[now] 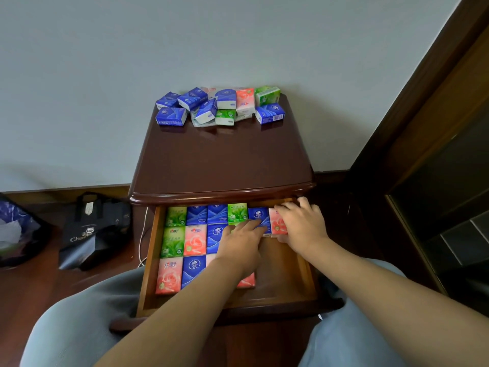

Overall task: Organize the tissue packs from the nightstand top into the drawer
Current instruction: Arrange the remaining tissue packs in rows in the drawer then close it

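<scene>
A dark wooden nightstand (222, 160) stands against the wall, and several blue, green and pink tissue packs (219, 105) lie in a loose heap at the back of its top. Its drawer (152, 250) is pulled out, with rows of packs laid flat inside on the left and middle. My left hand (242, 241) lies flat in the drawer, fingertips on a blue pack (258, 215) in the back row. My right hand (301, 225) grips a pink pack (277, 225) beside that blue one, at the drawer's back right.
Bare wood shows in the drawer's right front part (280, 271). A black tote bag (92, 231) and a dark bag with white paper (16, 231) sit on the floor at the left. A dark wooden door frame (423, 102) rises at the right. My knees flank the drawer.
</scene>
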### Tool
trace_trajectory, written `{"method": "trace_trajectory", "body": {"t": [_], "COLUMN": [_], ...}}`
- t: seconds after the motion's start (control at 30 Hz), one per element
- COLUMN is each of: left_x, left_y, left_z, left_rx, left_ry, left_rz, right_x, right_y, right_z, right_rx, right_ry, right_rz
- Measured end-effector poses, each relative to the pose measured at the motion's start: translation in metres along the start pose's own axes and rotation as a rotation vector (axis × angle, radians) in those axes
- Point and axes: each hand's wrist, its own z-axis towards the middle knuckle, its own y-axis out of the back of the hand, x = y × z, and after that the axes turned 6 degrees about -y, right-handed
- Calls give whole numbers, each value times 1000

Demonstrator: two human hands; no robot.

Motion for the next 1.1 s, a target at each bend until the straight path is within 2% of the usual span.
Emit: {"method": "trace_trajectory", "body": {"t": [0.27, 0.4, 0.5, 0.67, 0.87, 1.0, 1.1], "left_x": [-1, -7, -12, -8, 22, 50, 69], "left_y": [4, 14, 25, 54, 79, 82, 82], "left_z": [0, -7, -17, -31, -48, -57, -55], "left_rx": [39, 30, -71, -352, -539, -640, -670], "left_ry": [-2, -13, -4, 25, 91, 122, 129], "left_rz": [-29, -67, -95, -137, -127, -142, -108], "right_x": [2, -3, -7, 4, 53, 76, 85], "right_y": [5, 9, 17, 48, 84, 83, 73], "right_z": [-2, -16, -25, -26, -7, 8, 20], "right_rx": [46, -26, -181, -351, -410, -326, -288], "right_ry": [-1, -2, 18, 101, 77, 72, 65], "right_rz": [23, 65, 52, 74, 350, 465, 462]}}
